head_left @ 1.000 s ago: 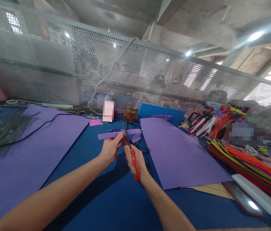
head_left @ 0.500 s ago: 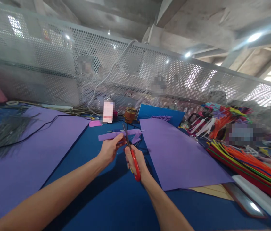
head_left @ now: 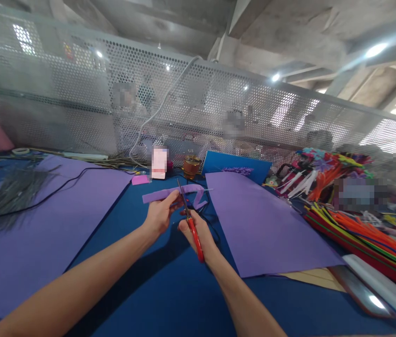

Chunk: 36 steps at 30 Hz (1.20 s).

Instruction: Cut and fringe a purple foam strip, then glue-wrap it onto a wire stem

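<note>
Head view: over the blue desk [head_left: 170, 290], the right hand [head_left: 206, 237] gripped red-handled scissors [head_left: 195, 239], blades pointing away across a purple strip [head_left: 155, 196]; whether they were parted could not be determined. The left hand [head_left: 158, 217] pinched the strip, whose right end bent downward. It was judged light, limp and easily creased, best held close beside the blades. An amber jar [head_left: 191, 167] stood beyond.
</note>
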Available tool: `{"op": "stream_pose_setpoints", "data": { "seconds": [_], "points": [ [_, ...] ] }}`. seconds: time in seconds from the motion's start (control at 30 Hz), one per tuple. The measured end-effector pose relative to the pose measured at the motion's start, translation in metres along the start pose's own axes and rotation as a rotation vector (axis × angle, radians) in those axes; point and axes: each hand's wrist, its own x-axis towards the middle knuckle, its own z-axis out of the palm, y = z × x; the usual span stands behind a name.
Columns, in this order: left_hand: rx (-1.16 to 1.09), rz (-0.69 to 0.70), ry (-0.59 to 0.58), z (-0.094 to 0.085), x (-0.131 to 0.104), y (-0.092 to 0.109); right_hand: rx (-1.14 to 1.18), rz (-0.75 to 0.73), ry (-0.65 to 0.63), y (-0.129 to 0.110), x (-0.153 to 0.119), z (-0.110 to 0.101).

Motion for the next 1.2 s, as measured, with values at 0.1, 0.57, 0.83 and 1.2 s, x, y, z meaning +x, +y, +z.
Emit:
{"op": "stream_pose_setpoints", "data": {
  "seconds": [0.1,0.57,0.83,1.2],
  "points": [
    [0.008,-0.013,-0.008,0.000,-0.001,-0.001,-0.027,-0.003,0.011,0.003,0.001,-0.001],
    [0.047,-0.021,-0.015,0.001,-0.005,-0.001,-0.117,0.034,0.046,-0.001,0.000,-0.002],
    [0.052,-0.022,-0.021,0.000,-0.004,-0.003,-0.096,0.065,0.083,-0.004,0.001,0.000],
    [0.029,-0.047,-0.018,0.001,-0.005,-0.001,0.003,0.095,0.112,-0.010,0.000,0.004]
  ]
}}
